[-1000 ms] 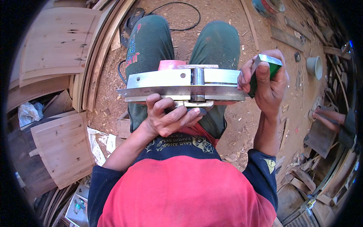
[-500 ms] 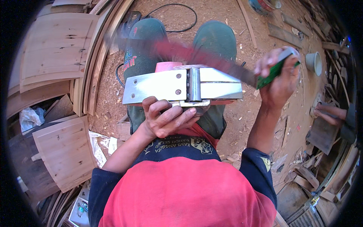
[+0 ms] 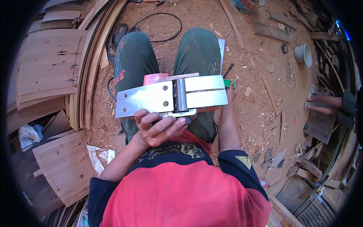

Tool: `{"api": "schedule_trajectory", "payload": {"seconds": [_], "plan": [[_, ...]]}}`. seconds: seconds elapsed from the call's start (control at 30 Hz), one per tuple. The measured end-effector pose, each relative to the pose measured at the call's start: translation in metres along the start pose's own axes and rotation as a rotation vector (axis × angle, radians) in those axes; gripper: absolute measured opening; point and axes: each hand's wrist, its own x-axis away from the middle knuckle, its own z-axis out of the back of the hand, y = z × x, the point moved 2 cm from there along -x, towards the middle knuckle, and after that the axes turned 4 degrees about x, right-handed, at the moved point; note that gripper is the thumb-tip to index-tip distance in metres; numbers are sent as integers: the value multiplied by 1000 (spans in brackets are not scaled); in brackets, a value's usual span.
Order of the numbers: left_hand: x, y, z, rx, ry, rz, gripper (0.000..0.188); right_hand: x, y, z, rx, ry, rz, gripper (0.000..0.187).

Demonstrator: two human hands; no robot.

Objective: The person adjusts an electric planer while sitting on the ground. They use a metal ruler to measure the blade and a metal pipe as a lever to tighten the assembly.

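Head view, from the left: a panel (image 3: 51,66); then the left hand (image 3: 158,128), its grip closed on the near side of the planer (image 3: 180,95), sole up above the thighs (image 3: 198,56); then the right hand (image 3: 230,92) at the green-handled square (image 3: 228,83), its grip partly hidden, so I cannot tell whether it is closed; then a bucket (image 3: 302,56).

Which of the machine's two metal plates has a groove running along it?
The right plate, past the metal drum: a dark groove runs along its middle. The left plate has four small round holes instead.
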Motion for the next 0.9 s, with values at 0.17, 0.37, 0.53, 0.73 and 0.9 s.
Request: {"api": "schedule_trajectory", "payload": {"seconds": [0.17,0.37,0.53,0.73,0.9], "plan": [[-10,0,0,55,-11,19,46,-71,-24,67,637,166,329,48],[-12,3,2,-8,-120,37,51,88,-150,-96,778,-185,704,35],[-11,2,4,-7,-143,55,52,309,-239,-211,1110,-1296,1000,19],[-9,3,6,-11,-185,85,49,369,-219,-243,1525,-1700,1196,12],[-9,3,5,-10,-163,81,51,383,-217,-253,1758,-1695,1246,14]]}}
